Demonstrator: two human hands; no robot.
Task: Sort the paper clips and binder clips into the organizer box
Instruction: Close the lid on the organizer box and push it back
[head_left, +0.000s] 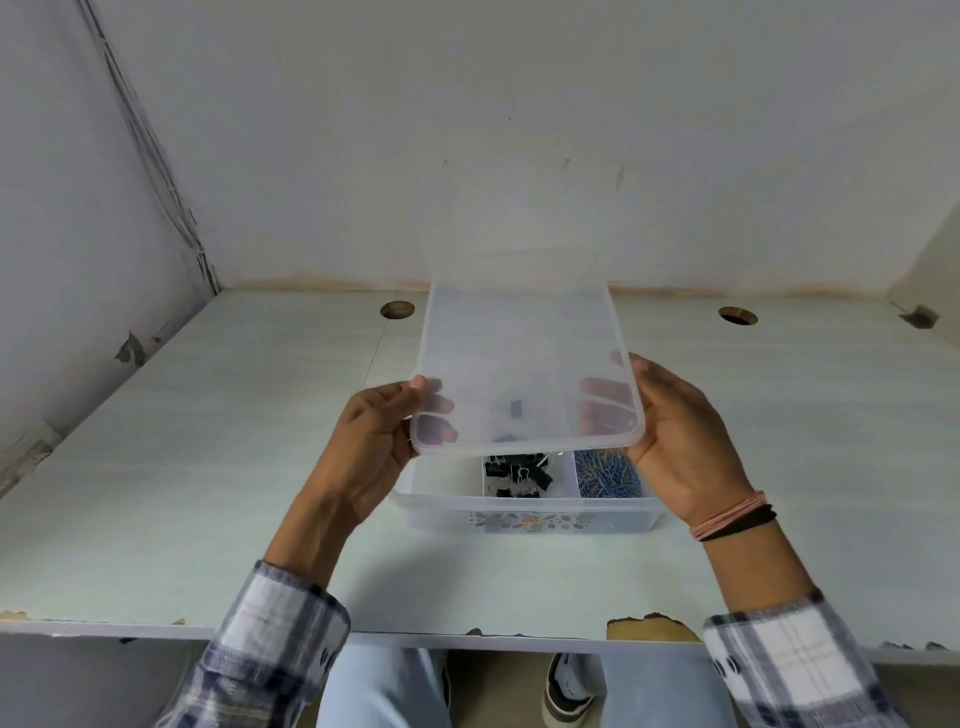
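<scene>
A clear plastic organizer box (524, 512) sits on the desk in front of me. Black binder clips (517, 475) fill its middle compartment and blue paper clips (608, 475) fill the right one. The left compartment is mostly hidden. Above the box I hold its translucent lid (524, 364), tilted with the far edge raised. My left hand (374, 447) grips the lid's near left corner, thumb on top and fingers underneath. My right hand (685, 441) grips the near right corner the same way.
The pale desk (208, 467) meets a wall at the back and has two round cable holes (397, 309) (737, 315). Its front edge is chipped. My legs and a shoe (569, 686) show below the desk.
</scene>
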